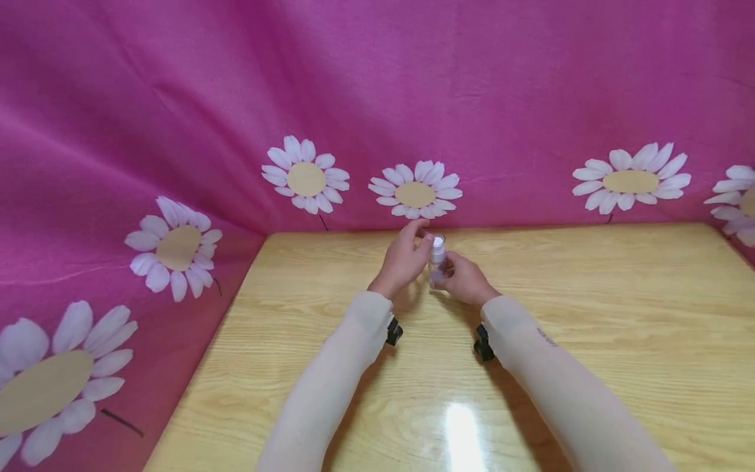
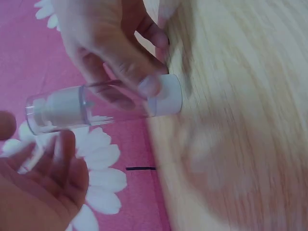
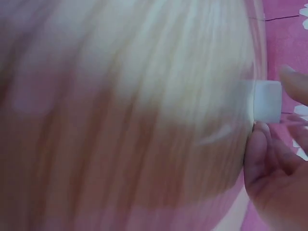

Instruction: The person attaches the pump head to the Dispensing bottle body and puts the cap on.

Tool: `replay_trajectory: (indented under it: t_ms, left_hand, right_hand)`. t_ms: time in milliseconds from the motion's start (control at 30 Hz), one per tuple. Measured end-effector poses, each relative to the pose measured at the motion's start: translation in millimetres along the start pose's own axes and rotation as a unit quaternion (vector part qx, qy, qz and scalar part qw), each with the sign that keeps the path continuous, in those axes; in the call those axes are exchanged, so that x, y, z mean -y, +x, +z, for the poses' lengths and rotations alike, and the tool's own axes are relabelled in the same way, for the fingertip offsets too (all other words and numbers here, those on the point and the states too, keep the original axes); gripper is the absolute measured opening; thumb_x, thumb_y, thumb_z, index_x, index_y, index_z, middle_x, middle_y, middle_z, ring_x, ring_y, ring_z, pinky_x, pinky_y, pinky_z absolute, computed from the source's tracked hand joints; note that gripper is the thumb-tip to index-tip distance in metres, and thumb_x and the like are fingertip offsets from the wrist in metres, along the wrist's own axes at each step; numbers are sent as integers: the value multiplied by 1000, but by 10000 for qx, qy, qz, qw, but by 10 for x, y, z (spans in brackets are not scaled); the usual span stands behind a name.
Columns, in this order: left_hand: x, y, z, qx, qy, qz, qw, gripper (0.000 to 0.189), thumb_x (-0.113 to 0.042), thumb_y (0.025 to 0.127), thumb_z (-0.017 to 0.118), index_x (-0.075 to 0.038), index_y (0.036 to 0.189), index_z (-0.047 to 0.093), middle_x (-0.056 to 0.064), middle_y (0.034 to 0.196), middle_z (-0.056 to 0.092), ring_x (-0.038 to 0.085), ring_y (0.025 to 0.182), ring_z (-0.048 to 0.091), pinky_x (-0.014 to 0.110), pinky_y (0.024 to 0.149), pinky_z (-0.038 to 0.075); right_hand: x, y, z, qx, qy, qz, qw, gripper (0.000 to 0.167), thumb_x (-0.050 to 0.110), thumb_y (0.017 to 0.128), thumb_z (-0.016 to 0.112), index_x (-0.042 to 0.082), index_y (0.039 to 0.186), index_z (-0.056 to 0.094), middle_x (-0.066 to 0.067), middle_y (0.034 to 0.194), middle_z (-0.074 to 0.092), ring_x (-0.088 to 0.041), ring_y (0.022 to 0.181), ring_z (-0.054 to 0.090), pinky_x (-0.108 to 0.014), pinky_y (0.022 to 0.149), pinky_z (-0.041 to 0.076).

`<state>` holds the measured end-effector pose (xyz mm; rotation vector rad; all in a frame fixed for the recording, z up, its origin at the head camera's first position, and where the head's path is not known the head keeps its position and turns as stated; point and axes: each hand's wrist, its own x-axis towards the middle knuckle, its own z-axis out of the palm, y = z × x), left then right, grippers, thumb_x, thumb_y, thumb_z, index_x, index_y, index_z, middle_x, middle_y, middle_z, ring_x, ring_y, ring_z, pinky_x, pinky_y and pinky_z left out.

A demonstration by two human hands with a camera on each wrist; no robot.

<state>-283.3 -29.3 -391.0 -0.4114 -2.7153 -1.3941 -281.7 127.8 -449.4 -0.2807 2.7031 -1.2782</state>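
A small clear bottle (image 1: 437, 267) with a white neck and a clear cap (image 1: 440, 240) stands near the table's back edge in the head view. My right hand (image 1: 468, 280) grips its lower body from the right; in the left wrist view those fingers lie by the white base (image 2: 168, 94). My left hand (image 1: 405, 257) is at the bottle's left, thumb and fingers loosely bent beside the cap. In the left wrist view, its fingers (image 2: 67, 154) lie just by the cap's end, not closed round it. The right wrist view shows the white base (image 3: 267, 102) by the right fingers.
The wooden table (image 1: 330, 282) carries a glare spot near its front. A pink cloth (image 1: 501, 78) with large white daisies hangs behind and at the left. Small black cameras (image 1: 483, 344) sit under both wrists.
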Motion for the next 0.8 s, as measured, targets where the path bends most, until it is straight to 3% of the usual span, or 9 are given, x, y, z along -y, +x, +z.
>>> replay_trajectory:
  t_ms: [167,333,400,500,567,633,667,733,800]
  left_hand:
    - [68,-216,-216,-322,665,-251,9969,45,-33,103,47,-12,144,45,7,134,59,24,112,62,43,97,49]
    - [99,-459,-526,-260,1435,-107,9892,50,-35,102,48,-10,145,44,9,141,55,28,131,52,48,112,39]
    - [88,-569,-649,-235,1448,-134,9891,52,-36,102,48,-10,146,43,10,145,53,29,136,48,50,115,35]
    - [54,-754,-795,-330,1338,-173,9903,56,-38,102,50,-9,148,41,10,149,49,30,141,43,51,117,33]
    - [41,-871,-856,-548,1578,34,9859,59,-39,100,53,-7,148,40,11,149,48,32,141,42,53,117,32]
    - [45,-968,-882,-866,2240,519,9694,61,-38,98,57,-4,147,41,15,147,50,35,138,45,54,115,34]
    - [56,-1006,-886,-1057,2648,811,9550,62,-38,97,58,-3,145,42,16,145,51,36,136,47,54,114,35]
    - [91,-1067,-882,-1473,3419,1312,9188,64,-37,94,62,-1,143,43,19,142,52,37,131,50,53,111,38]
    - [141,-1120,-878,-1810,3948,1563,8871,65,-38,92,66,-1,141,44,20,141,53,38,129,51,51,110,40]
  right_hand:
    - [-9,-108,-232,441,-489,-300,9974,67,19,90,70,-5,144,39,-32,136,53,-46,124,56,-54,105,45]
    - [-70,-356,-752,475,-1252,-767,9880,57,25,96,62,-8,140,46,-34,136,54,-49,122,55,-59,103,44]
    - [-86,-495,-944,267,-1584,-960,9823,52,24,97,62,-7,137,50,-31,134,57,-48,123,55,-60,103,43]
    - [-99,-764,-1140,-362,-2004,-1378,9693,43,21,95,65,-3,130,58,-27,128,63,-46,122,54,-60,103,41]
    - [-113,-955,-1190,-885,-2191,-1724,9563,37,18,92,68,0,124,63,-23,123,66,-43,119,56,-58,100,41]
    - [-143,-1130,-1200,-1399,-2345,-2173,9371,33,14,87,73,4,118,67,-19,117,69,-39,114,57,-56,97,42]
    - [-159,-1209,-1197,-1615,-2411,-2373,9271,33,12,84,76,5,115,68,-17,115,70,-37,112,58,-55,95,43]
    - [-189,-1341,-1194,-1936,-2586,-2708,9068,37,10,78,79,6,113,69,-15,112,70,-35,108,58,-56,89,44]
    - [-209,-1435,-1194,-2154,-2768,-2926,8896,42,10,74,80,7,114,69,-15,112,69,-36,107,58,-58,85,44]
